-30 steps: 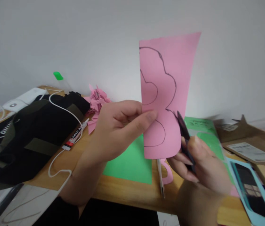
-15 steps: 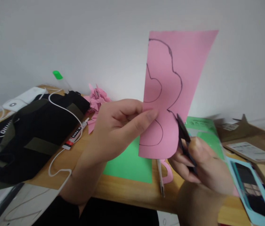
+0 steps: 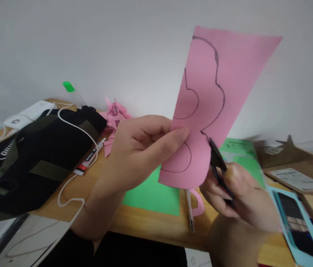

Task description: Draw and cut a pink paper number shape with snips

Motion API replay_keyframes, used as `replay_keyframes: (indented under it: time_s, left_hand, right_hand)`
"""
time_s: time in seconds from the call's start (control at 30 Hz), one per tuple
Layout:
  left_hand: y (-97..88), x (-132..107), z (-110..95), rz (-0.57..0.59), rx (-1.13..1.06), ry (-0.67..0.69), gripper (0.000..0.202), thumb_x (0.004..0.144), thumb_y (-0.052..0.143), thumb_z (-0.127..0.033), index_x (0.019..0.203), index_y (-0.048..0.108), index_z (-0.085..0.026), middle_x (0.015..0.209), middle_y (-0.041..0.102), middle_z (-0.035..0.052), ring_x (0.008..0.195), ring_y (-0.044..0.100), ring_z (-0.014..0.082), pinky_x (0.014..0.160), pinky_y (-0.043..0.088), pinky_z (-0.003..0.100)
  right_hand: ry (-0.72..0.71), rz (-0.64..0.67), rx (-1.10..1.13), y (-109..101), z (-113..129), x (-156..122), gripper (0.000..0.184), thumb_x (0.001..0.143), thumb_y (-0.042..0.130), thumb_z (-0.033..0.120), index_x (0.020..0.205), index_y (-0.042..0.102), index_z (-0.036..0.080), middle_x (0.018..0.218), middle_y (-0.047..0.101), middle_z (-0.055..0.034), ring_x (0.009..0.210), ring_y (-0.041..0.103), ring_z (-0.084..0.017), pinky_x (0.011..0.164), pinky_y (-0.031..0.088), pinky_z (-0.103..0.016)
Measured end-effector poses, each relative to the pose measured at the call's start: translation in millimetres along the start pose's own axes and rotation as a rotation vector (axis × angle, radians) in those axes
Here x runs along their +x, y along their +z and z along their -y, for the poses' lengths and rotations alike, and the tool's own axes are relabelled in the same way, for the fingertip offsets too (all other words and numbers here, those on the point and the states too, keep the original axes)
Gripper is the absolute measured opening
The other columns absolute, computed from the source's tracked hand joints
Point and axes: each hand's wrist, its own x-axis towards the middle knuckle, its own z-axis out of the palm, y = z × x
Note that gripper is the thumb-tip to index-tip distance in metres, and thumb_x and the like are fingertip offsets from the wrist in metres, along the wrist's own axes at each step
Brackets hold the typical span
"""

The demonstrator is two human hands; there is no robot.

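1. Above the middle of the table's (image 3: 150, 226) near edge, the left hand (image 3: 142, 148) pinches a pink paper (image 3: 228, 74) between thumb and fingers at its lower left edge. The sheet stands up, tilted to the right.
2. A black pen line runs over the pink paper in lobed curves: two small inner loops and a longer wavy outline. It bears no words.
3. Just right of it, the right hand (image 3: 239, 196) is closed around dark scissors (image 3: 217, 159). Their blades meet the paper's lower right edge where the drawn line ends; how far the blades are parted cannot be told.
4. Flat on the table under the hands lies a green sheet (image 3: 153, 193). A pen (image 3: 189, 211) and a curled pink strip (image 3: 199, 202) lie beside it at the near edge.
5. Toward the left edge sits a black bag (image 3: 42, 155) with white lettering, too cut off to read. A white cable (image 3: 73, 181) loops over it.
6. Against the bag lies a glue tube (image 3: 88, 161) whose label shows "7000".
7. Near the far edge lies a heap of pink scraps (image 3: 116, 115), with a green cap (image 3: 68, 86) behind it.
8. By the right edge are a phone (image 3: 297, 222) in a light-blue case and a cardboard box (image 3: 292, 167) with a white label too blurred to read.
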Motion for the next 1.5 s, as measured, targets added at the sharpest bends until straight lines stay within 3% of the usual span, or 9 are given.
replay_keyframes:
  time_s: [0.37, 0.53, 0.77, 1.0, 1.33, 1.5]
  left_hand:
    - [0.3, 1.7, -3.9, 0.014, 0.038, -0.007, 0.021, 0.085, 0.072, -0.015, 0.065, 0.070, -0.018, 0.057, 0.057, -0.0050, 0.052, 0.052, 0.0058, 0.046, 0.043, 0.015]
    - [0.1, 1.8, -5.3, -0.002, 0.052, 0.000, 0.018, 0.087, 0.070, -0.015, 0.069, 0.072, -0.017, 0.061, 0.061, -0.0039, 0.054, 0.054, 0.0067, 0.046, 0.042, 0.016]
    - [-0.2, 1.0, -7.2, 0.145, 0.003, 0.006, 0.024, 0.087, 0.067, -0.010, 0.064, 0.066, -0.016, 0.056, 0.056, -0.0058, 0.049, 0.047, 0.0041, 0.044, 0.037, 0.015]
    - [7.5, -4.3, -8.8, 0.076, -0.025, -0.011, 0.026, 0.088, 0.066, -0.008, 0.063, 0.063, -0.016, 0.060, 0.057, -0.0055, 0.055, 0.049, 0.0047, 0.050, 0.040, 0.015]
    - [5.8, -3.4, -5.2, 0.108, 0.014, 0.012, 0.028, 0.089, 0.069, -0.015, 0.062, 0.062, -0.016, 0.058, 0.055, -0.0056, 0.052, 0.048, 0.0050, 0.048, 0.041, 0.017]
    - [3.2, -2.5, -3.3, 0.125, -0.063, -0.015, 0.017, 0.086, 0.073, -0.016, 0.070, 0.070, -0.018, 0.061, 0.060, -0.0049, 0.053, 0.049, 0.0060, 0.048, 0.042, 0.018]
  right_hand:
    - [-0.005, 0.010, 0.033, 0.1, 0.7, 1.1, 0.059, 0.100, 0.046, 0.059, 0.059, 0.029, 0.021, 0.040, 0.018, 0.0113, 0.031, 0.012, -0.002, 0.031, 0.009, -0.019]
    - [0.007, 0.003, 0.045, 0.0, -0.4, -1.5, 0.060, 0.100, 0.046, 0.059, 0.058, 0.029, 0.021, 0.039, 0.019, 0.0108, 0.031, 0.012, -0.002, 0.032, 0.008, -0.019]
    - [0.031, 0.005, 0.006, -0.6, 0.3, 0.6, 0.061, 0.098, 0.045, 0.066, 0.057, 0.031, 0.022, 0.038, 0.021, 0.0110, 0.029, 0.013, -0.002, 0.031, 0.010, -0.019]
    - [-0.001, -0.004, 0.017, 0.7, -1.0, -0.1, 0.061, 0.099, 0.044, 0.063, 0.057, 0.030, 0.022, 0.038, 0.021, 0.0112, 0.029, 0.012, -0.002, 0.031, 0.010, -0.018]
    - [-0.022, -0.016, 0.035, -2.6, -6.3, 0.8, 0.057, 0.101, 0.043, 0.060, 0.060, 0.031, 0.022, 0.038, 0.022, 0.0115, 0.029, 0.012, -0.002, 0.031, 0.010, -0.019]
    - [-0.019, -0.004, 0.014, -1.5, -3.6, -0.3, 0.057, 0.100, 0.042, 0.061, 0.060, 0.030, 0.023, 0.038, 0.021, 0.0114, 0.029, 0.011, -0.002, 0.031, 0.009, -0.019]
